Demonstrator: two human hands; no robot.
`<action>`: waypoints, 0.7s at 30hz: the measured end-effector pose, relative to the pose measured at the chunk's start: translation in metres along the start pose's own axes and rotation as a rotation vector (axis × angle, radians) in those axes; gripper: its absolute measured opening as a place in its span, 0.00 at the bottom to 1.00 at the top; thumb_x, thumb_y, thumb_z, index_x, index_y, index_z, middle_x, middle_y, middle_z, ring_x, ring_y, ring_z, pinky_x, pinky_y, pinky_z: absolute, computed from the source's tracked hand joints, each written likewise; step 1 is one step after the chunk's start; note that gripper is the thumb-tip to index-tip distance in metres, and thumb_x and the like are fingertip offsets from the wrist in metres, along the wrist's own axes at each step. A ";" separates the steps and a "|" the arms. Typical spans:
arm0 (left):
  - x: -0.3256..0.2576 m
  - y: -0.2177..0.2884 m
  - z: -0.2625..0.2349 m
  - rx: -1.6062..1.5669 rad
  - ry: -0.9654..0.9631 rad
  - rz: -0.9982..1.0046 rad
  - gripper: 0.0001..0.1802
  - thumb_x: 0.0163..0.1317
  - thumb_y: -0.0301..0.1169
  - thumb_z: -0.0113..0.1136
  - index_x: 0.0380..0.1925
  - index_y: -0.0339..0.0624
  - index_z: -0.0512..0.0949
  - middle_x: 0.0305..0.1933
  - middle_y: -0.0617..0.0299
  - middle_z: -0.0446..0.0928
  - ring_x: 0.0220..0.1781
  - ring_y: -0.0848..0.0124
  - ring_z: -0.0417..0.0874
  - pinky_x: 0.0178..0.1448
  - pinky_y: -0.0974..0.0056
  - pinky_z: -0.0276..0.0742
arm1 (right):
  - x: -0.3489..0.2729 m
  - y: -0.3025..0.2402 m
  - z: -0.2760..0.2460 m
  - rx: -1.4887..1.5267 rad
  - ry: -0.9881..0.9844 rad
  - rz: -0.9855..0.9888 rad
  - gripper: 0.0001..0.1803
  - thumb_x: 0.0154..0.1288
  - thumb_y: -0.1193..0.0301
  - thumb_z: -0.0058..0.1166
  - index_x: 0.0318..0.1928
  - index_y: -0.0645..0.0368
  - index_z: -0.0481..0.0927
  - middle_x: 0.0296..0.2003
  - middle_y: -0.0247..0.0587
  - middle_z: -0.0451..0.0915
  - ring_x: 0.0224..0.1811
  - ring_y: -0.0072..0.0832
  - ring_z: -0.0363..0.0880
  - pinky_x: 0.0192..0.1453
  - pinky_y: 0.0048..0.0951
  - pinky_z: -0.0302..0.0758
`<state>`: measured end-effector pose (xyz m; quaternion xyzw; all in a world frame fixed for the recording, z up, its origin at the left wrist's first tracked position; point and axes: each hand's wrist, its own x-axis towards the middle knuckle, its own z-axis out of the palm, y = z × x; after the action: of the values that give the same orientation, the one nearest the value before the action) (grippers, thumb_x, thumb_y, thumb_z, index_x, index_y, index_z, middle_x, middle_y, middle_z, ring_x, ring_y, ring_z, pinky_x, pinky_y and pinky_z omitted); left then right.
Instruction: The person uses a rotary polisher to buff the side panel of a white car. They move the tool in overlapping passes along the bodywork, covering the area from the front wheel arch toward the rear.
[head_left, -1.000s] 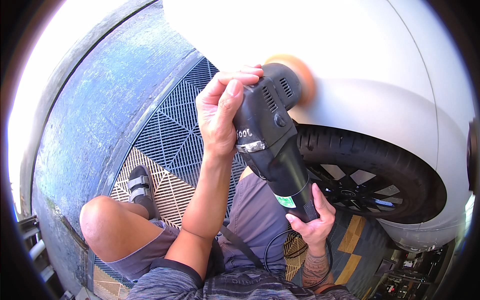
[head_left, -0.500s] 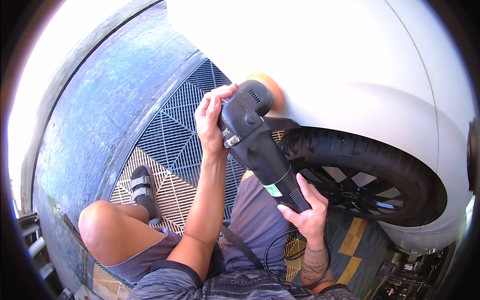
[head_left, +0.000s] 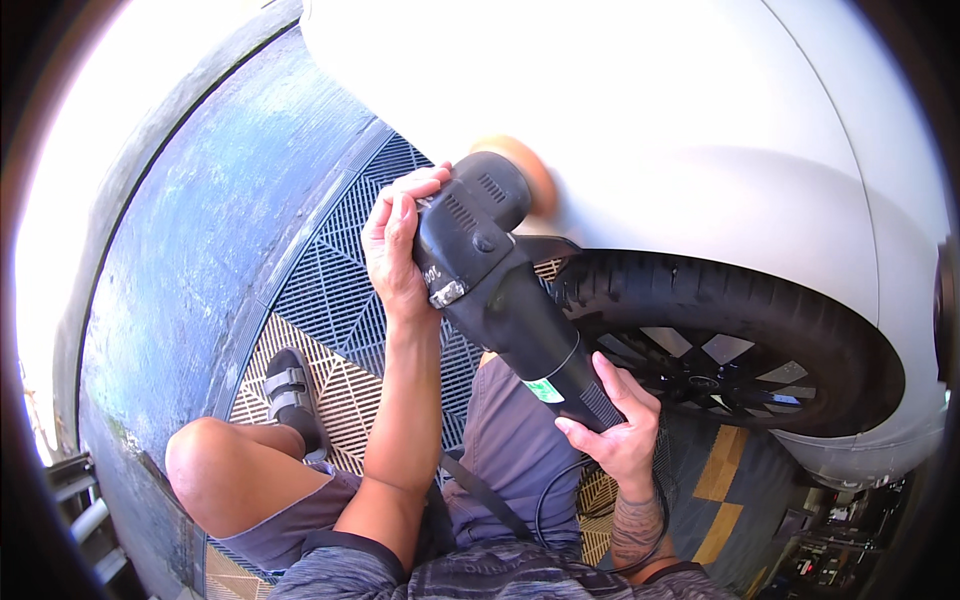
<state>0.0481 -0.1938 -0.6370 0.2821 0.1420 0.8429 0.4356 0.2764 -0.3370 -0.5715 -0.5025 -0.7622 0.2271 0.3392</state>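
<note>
Both of my hands grip a black car polisher [head_left: 500, 270] that lies slantwise in front of me. My left hand [head_left: 398, 245] wraps round the outer side of its head, fingers over the top. Around the rear end of the handle my right hand [head_left: 622, 425] is closed. The polisher's orange foam pad [head_left: 528, 165] is pressed against the white car body panel [head_left: 660, 190], just ahead of the front wheel arch; its outline is blurred. The power cord [head_left: 545, 500] loops down from the handle past my right forearm.
The black tyre [head_left: 720, 310] with a dark spoked rim stands right of the polisher. Under me lie grey and tan slatted floor tiles [head_left: 340, 265], bordered by a blue-grey painted floor [head_left: 210, 200]. Assorted items [head_left: 835, 540] sit at the lower right.
The polisher and both gripping hands appear slightly further left against the panel, the head end more than the handle. The whole view has also shifted a little.
</note>
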 end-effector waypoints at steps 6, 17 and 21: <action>0.006 0.012 0.022 0.089 -0.087 0.057 0.17 0.70 0.36 0.51 0.42 0.30 0.80 0.49 0.47 0.81 0.61 0.55 0.78 0.71 0.51 0.67 | -0.007 0.003 -0.008 0.071 0.021 -0.015 0.42 0.40 0.76 0.73 0.62 0.64 0.75 0.46 0.56 0.82 0.44 0.42 0.83 0.50 0.36 0.80; 0.014 0.014 0.030 0.139 -0.225 0.144 0.19 0.72 0.38 0.46 0.43 0.31 0.79 0.51 0.45 0.79 0.62 0.51 0.77 0.70 0.48 0.68 | -0.010 0.012 -0.002 0.085 0.115 -0.107 0.41 0.40 0.75 0.73 0.62 0.62 0.76 0.46 0.54 0.81 0.42 0.41 0.83 0.46 0.35 0.81; 0.002 -0.012 -0.016 0.103 -0.029 -0.002 0.20 0.74 0.40 0.45 0.45 0.34 0.78 0.56 0.44 0.77 0.63 0.52 0.76 0.69 0.46 0.71 | 0.000 0.016 0.004 0.041 0.092 -0.043 0.41 0.38 0.75 0.74 0.60 0.57 0.79 0.42 0.48 0.81 0.39 0.40 0.83 0.44 0.36 0.82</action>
<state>0.0456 -0.1846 -0.6545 0.3164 0.1788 0.8299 0.4233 0.2827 -0.3309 -0.5850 -0.4887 -0.7517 0.2120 0.3889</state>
